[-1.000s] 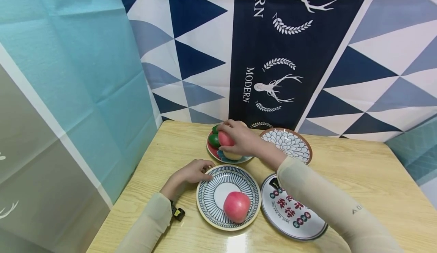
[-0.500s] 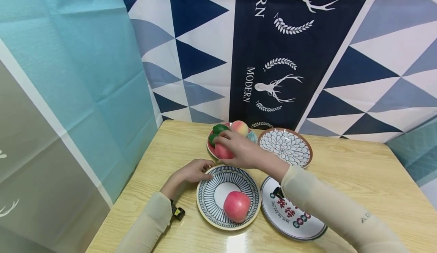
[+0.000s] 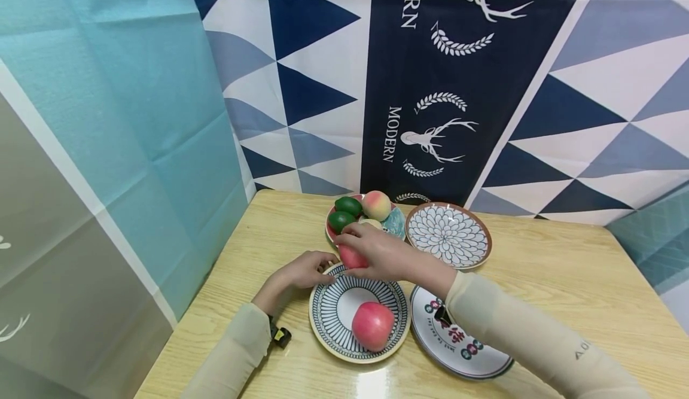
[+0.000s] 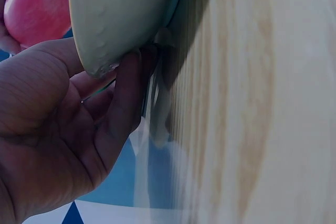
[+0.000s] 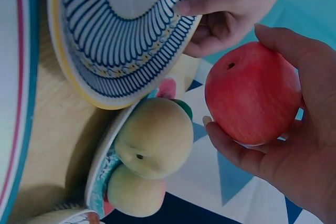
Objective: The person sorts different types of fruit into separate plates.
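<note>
My right hand (image 3: pixel 384 254) grips a red apple (image 5: pixel 252 93) between thumb and fingers, held over the far rim of the blue-striped plate (image 3: pixel 329 321). At that plate's left rim, my left hand (image 3: pixel 302 271) pinches the edge, thumb on top and fingers beneath. A second red apple (image 3: pixel 373 326) sits in the plate, toward its near right side. Just behind is a smaller red and teal plate (image 3: pixel 397 224). It bears a peach (image 3: pixel 377 205), a pale peach (image 5: pixel 157 137) partly hidden by my right hand in the head view, and two dark green oval fruits (image 3: pixel 344 213).
A brown-rimmed bowl (image 3: pixel 448 236) with a petal pattern stands at the back right. A white plate with red characters (image 3: pixel 457 354) lies under my right forearm. Printed cloth (image 3: pixel 317 88) rises behind the wooden table (image 3: pixel 565 279).
My right hand has brought the apple from the small back plate toward me, to the striped plate's far rim. The peaches and green fruits are now more exposed. The left hand keeps its place.
</note>
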`<state>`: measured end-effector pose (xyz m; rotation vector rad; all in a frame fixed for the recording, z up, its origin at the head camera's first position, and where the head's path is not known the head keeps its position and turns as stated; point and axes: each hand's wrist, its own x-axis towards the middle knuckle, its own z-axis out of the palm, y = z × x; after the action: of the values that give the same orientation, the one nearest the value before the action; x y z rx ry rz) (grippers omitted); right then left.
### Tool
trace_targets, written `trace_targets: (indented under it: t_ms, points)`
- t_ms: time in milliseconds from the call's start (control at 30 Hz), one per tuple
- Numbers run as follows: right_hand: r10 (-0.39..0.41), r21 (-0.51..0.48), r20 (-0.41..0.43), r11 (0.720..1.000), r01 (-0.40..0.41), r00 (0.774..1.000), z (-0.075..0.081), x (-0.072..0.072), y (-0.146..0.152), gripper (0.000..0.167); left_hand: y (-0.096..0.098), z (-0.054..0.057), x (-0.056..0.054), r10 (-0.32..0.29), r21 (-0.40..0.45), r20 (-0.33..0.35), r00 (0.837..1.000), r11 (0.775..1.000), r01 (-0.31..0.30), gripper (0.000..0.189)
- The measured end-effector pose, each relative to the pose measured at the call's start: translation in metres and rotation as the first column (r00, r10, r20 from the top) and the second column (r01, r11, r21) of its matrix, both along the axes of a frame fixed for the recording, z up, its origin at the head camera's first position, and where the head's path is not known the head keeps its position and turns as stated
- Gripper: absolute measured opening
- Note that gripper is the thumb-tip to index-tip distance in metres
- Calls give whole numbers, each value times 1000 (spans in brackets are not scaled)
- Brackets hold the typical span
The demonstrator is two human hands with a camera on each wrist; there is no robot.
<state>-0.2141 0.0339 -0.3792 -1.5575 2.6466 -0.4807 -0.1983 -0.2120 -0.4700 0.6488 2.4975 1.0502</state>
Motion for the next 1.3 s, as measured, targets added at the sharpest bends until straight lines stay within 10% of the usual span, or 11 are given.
trace_targets:
  t_ms: [1300]
  points:
    - [137,127,23,982,-139,990,-43,13,4,65,1,1,1,-3,-3,-8,1000,1000,3,20]
